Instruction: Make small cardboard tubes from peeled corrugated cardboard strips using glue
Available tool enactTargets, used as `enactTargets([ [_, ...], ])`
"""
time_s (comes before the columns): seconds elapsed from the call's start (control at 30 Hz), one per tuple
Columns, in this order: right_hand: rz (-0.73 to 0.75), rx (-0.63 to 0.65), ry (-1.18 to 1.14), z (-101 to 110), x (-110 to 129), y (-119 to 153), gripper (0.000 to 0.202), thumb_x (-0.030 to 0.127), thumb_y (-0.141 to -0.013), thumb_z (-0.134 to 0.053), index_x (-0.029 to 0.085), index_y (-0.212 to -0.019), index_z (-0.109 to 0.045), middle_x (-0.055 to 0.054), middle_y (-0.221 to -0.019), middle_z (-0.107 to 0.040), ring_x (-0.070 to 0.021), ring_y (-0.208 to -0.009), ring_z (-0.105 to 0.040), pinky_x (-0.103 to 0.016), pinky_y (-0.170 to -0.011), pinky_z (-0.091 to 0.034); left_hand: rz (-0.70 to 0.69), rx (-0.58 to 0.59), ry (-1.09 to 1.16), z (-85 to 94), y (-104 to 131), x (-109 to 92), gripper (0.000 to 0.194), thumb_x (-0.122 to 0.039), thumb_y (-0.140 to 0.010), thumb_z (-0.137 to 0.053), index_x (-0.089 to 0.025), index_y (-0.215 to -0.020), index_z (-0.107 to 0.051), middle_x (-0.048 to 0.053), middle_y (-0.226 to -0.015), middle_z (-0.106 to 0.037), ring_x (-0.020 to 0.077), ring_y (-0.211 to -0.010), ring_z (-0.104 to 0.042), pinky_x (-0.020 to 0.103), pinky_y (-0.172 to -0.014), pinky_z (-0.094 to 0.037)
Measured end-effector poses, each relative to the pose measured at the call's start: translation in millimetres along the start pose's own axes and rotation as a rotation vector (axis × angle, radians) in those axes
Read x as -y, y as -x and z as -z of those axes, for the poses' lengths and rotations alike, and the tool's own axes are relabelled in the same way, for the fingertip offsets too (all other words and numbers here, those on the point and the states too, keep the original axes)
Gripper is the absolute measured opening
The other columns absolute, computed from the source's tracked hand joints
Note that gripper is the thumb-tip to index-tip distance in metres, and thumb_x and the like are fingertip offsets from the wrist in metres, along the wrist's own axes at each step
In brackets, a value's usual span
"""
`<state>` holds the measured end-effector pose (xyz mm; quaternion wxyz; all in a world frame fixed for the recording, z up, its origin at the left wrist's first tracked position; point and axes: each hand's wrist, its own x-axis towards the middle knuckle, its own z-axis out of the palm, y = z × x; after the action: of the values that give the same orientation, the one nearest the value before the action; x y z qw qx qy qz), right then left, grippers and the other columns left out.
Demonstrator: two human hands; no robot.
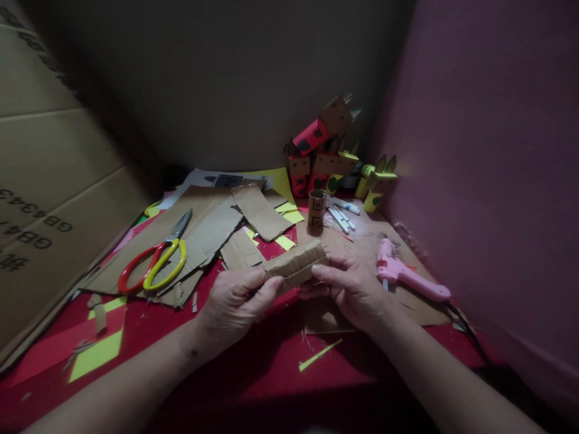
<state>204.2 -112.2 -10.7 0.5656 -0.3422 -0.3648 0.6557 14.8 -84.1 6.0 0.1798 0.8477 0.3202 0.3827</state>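
Observation:
A creased strip of brown cardboard [296,265] is held up between both hands, over the middle of the red table. My left hand [239,298] pinches its left end between thumb and fingers. At its right end, my right hand [350,286] grips with the thumb on the near face; the other fingers are partly behind it. Just beyond the strip stands a small cardboard tube [317,208] with dark drawn squares. A pink glue gun [409,271] lies right of my right hand.
Scissors [154,265] with red and yellow handles rest on cardboard sheets [208,211] at the left. White markers [341,214] lie behind. Decorated cardboard figures [316,163] stand at the back. Paper scraps [97,355] lie front left; a large box [58,163] borders the left side.

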Motion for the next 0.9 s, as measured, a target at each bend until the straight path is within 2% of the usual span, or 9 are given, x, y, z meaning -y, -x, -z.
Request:
enactTargets([
  [0.17,-0.009,-0.016,0.064,0.5,-3.5,-0.9,0.016,0.023,-0.066,-0.074,0.014,-0.079,-0.071,-0.002,-0.067,-0.066,-0.0122,-0.061,-0.062,-0.031,-0.066,-0.055,-0.056,0.017,-0.006,1.2,-2.7,4.1,0.038,-0.016,-0.084,-0.050,-0.016,-0.046,-0.046,-0.007,-0.037,-0.042,0.0035,-0.034,-0.036,0.015,-0.037,-0.027],
  [0.33,-0.062,-0.059,0.158,-4.7,-6.8,-1.3,0.024,0.025,-0.061,-0.077,0.016,-0.083,-0.070,-0.001,-0.069,-0.067,-0.0128,-0.062,-0.063,-0.026,-0.060,-0.052,-0.050,0.076,0.012,-2.7,-1.5,9.0,0.035,-0.018,-0.084,-0.049,-0.016,-0.049,-0.051,-0.006,-0.039,-0.044,0.0043,-0.035,-0.039,0.016,-0.040,-0.029],
  [0.43,-0.043,-0.083,0.161,-6.4,-7.5,-1.6,0.023,0.024,-0.060,-0.078,0.015,-0.081,-0.071,-0.002,-0.072,-0.069,-0.0127,-0.063,-0.063,-0.023,-0.057,-0.050,0.101,0.145,0.114,-4.2,-0.6,7.2,0.037,-0.023,-0.086,-0.047,-0.015,-0.051,-0.055,-0.004,-0.040,-0.049,0.0052,-0.037,-0.044,0.016,-0.043,-0.034],
  [0.57,-0.063,-0.096,0.108,-4.8,-6.6,-1.5,0.021,0.024,-0.060,-0.077,0.014,-0.078,-0.071,-0.003,-0.070,-0.069,-0.0129,-0.060,-0.062,-0.023,-0.056,-0.051,0.448,0.249,0.387,-4.9,-1.8,1.8,0.040,-0.033,-0.087,-0.044,-0.013,-0.056,-0.059,-0.002,-0.041,-0.052,0.0066,-0.037,-0.046,0.017,-0.040,-0.034],
  [0.63,-0.067,-0.069,0.096,-3.4,-5.5,-1.1,0.021,0.023,-0.061,-0.077,0.013,-0.078,-0.070,-0.004,-0.070,-0.069,-0.0135,-0.060,-0.063,-0.023,-0.056,-0.052,0.564,0.294,0.528,-5.6,-2.7,1.2,0.040,-0.038,-0.086,-0.046,-0.012,-0.058,-0.060,-0.001,-0.044,-0.054,0.0070,-0.037,-0.047,0.017,-0.038,-0.033],
  [0.8,-0.049,-0.069,0.093,-1.3,-4.5,-0.7,0.020,0.022,-0.062,-0.076,0.014,-0.079,-0.071,-0.005,-0.076,-0.071,-0.0143,-0.065,-0.065,-0.022,-0.058,-0.053,0.618,0.341,0.771,-6.6,-4.5,6.7,0.047,-0.048,-0.086,-0.042,-0.011,-0.067,-0.062,0.006,-0.059,-0.063,0.0111,-0.044,-0.056,0.020,-0.040,-0.039],
  [0.9,-0.035,-0.075,0.103,-1.0,-6.3,-1.1,0.020,0.021,-0.062,-0.076,0.014,-0.079,-0.071,-0.005,-0.075,-0.071,-0.0140,-0.065,-0.065,-0.023,-0.059,-0.054,0.627,0.366,0.801,-5.6,-5.9,7.2,0.048,-0.049,-0.087,-0.041,-0.010,-0.069,-0.062,0.006,-0.056,-0.063,0.0105,-0.040,-0.054,0.018,-0.036,-0.036],
])
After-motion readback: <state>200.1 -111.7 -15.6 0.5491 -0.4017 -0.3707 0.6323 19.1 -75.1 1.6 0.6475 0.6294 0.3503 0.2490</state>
